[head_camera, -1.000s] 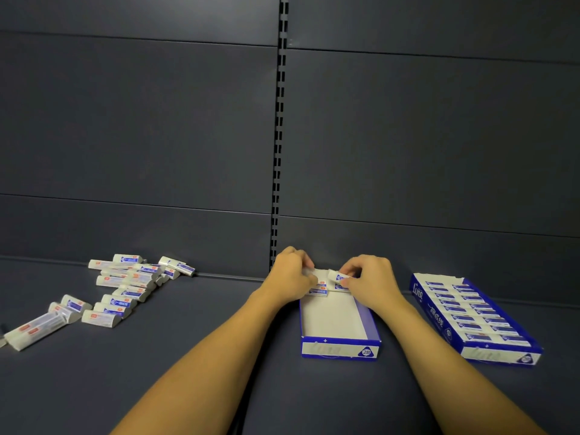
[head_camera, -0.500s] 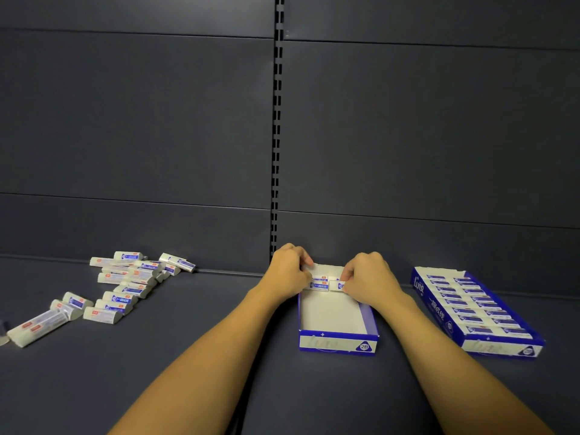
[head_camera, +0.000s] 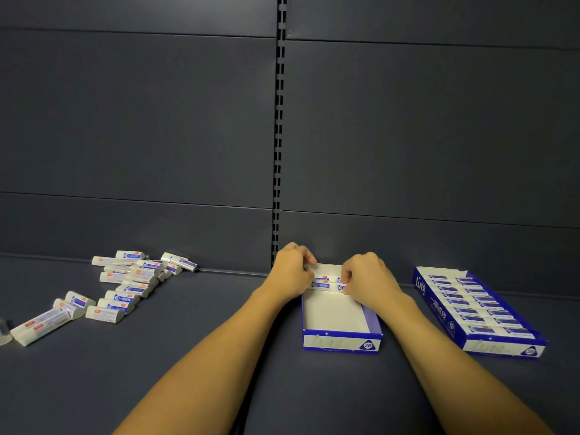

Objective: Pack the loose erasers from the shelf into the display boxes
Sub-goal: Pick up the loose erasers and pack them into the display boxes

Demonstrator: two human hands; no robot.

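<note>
A blue and white display box (head_camera: 341, 340) lies open on the shelf in front of me, its near part bare white. At its far end lie erasers (head_camera: 326, 282) in white and blue sleeves, in two rows. My left hand (head_camera: 292, 271) pinches their left ends with curled fingers. My right hand (head_camera: 367, 276) pinches their right ends the same way. Several loose erasers (head_camera: 131, 284) lie scattered at the left of the shelf.
A second display box (head_camera: 477, 309), filled with rows of erasers, sits at the right, angled. The dark shelf back wall with a slotted upright (head_camera: 277, 152) rises right behind the open box. More erasers (head_camera: 40, 324) lie near the left edge.
The erasers held between both hands have been lowered and straightened at the far end of the open box. Both hands stay on them. The view has shifted slightly.
</note>
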